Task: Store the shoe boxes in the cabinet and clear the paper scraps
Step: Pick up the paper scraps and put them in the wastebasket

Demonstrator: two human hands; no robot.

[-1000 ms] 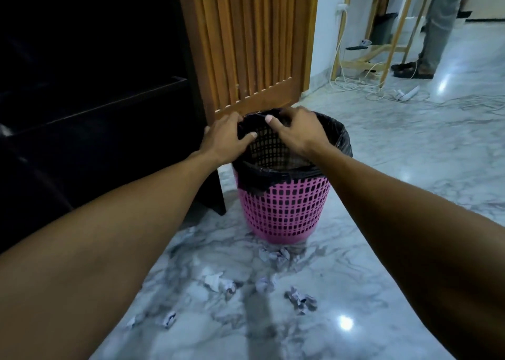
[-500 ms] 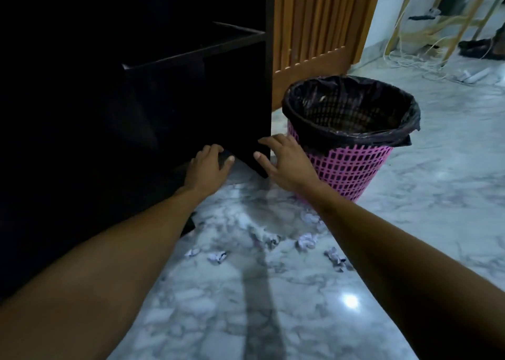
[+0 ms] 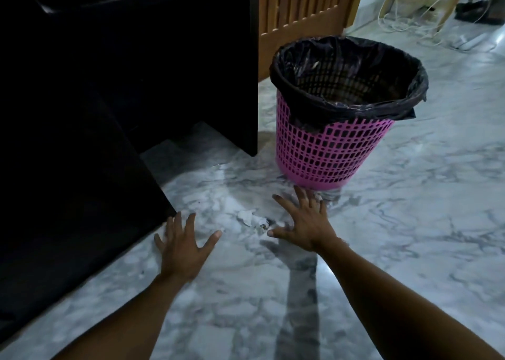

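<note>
Pink plastic lattice forms the waste basket (image 3: 328, 152), which stands upright on the grey-veined marble floor (image 3: 410, 236) with a black bin liner (image 3: 306, 113) folded over its rim. What lies inside it is too dark to tell. Just left of the basket stands the dark cabinet (image 3: 136, 72), its interior lost in shadow. One dark panel of it reaches forward along the floor, left of the basket and nearer the camera. Behind the basket rises a slatted wooden panel (image 3: 300, 4), and farther back to the basket's right, pale cables (image 3: 396, 23) lie tangled on the floor.

In front of the basket and a little to its left lies a crumpled white paper scrap (image 3: 247, 217), with a smaller dark-flecked scrap (image 3: 263, 225) just beside it. Both lie between the two hands, and neither hand touches them.

Directly in front of the basket's base, the right hand (image 3: 303, 223) is palm-down with straight, spread fingers, the fingertips near the base. Its grip is wide open and has hold of nothing. A pale patch by those fingers is too blurred to identify. Farther left of the basket, by the corner of the cabinet's forward panel, the left hand (image 3: 183, 246) is also palm-down and splayed, its grip fully open and holding nothing. Whether either palm presses on the floor cannot be told.
</note>
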